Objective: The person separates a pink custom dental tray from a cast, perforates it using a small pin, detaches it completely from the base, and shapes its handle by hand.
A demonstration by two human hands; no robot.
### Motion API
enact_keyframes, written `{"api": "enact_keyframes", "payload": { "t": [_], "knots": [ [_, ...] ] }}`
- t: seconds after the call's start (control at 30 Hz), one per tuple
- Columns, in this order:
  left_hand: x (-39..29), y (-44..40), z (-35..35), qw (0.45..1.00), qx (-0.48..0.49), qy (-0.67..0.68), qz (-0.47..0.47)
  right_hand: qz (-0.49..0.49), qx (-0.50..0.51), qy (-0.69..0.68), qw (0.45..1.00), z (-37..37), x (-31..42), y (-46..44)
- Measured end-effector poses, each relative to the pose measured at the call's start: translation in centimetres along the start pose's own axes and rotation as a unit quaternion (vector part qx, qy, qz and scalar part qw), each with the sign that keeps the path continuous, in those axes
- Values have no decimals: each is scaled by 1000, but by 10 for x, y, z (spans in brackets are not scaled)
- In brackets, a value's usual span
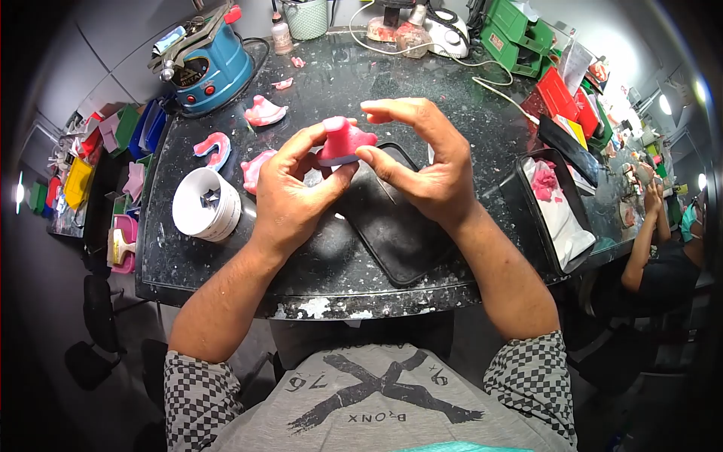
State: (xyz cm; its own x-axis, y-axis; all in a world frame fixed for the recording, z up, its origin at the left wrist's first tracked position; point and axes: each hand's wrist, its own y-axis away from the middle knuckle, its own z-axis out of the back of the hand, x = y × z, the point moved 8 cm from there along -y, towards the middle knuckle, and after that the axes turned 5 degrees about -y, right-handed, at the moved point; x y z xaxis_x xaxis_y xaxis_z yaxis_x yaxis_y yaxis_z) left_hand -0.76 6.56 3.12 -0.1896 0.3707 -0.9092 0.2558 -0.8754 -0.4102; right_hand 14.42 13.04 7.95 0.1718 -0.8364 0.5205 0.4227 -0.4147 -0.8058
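Apparently for steadiness, left fingers [305, 142] clasp the pink piece [346, 141] above the counter [320, 271], behind its front edge; right fingers [407, 111] gape, thumb touching.

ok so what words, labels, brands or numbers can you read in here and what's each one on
"BRONX", upside down, on the grey shirt
"X", large and brush-like, also on the shirt
Shirt digits beside the X: unclear
"TA", part of a longer word, on the blue machine
White tub, print: too small to read
Dropper bottle, label: too blurred
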Motion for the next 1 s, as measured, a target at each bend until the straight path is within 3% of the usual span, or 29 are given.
{"api": "enact_keyframes", "payload": {
  "t": [0.1, 0.23, 0.3, 0.4, 0.63, 0.73, 0.83, 0.9, 1.0],
  "knots": [
    [0, 1, 0, 995, 27, -100, -5, 11, 4, -2, 1000, -1, -1, -1],
    [-4, 1, -2, 992, 39, -121, -11, -17, 20, -18, 1000, -1, -5, 0],
    [-6, 2, -2, 988, 46, -143, -34, -76, 41, -67, 994, -2, -14, 0],
    [-10, 2, -4, 985, 53, -162, -40, -100, 8, -81, 992, 0, -20, 1],
    [-18, 2, -4, 965, 51, -230, -120, -87, -9, -69, 994, 0, -14, 0],
    [-20, 4, -7, 964, 57, -236, -110, -64, 7, -84, 994, -4, -16, 2],
    [-19, 2, -4, 965, 27, -248, -80, -117, -47, -91, 988, -1, -21, 3],
    [1, 0, 5, 986, -8, -149, 73, -120, -47, -76, 989, 1, -26, 4],
    [12, -6, 10, 996, -30, -33, 71, -14, 55, 4, 998, -9, -9, 1]
  ]
}}
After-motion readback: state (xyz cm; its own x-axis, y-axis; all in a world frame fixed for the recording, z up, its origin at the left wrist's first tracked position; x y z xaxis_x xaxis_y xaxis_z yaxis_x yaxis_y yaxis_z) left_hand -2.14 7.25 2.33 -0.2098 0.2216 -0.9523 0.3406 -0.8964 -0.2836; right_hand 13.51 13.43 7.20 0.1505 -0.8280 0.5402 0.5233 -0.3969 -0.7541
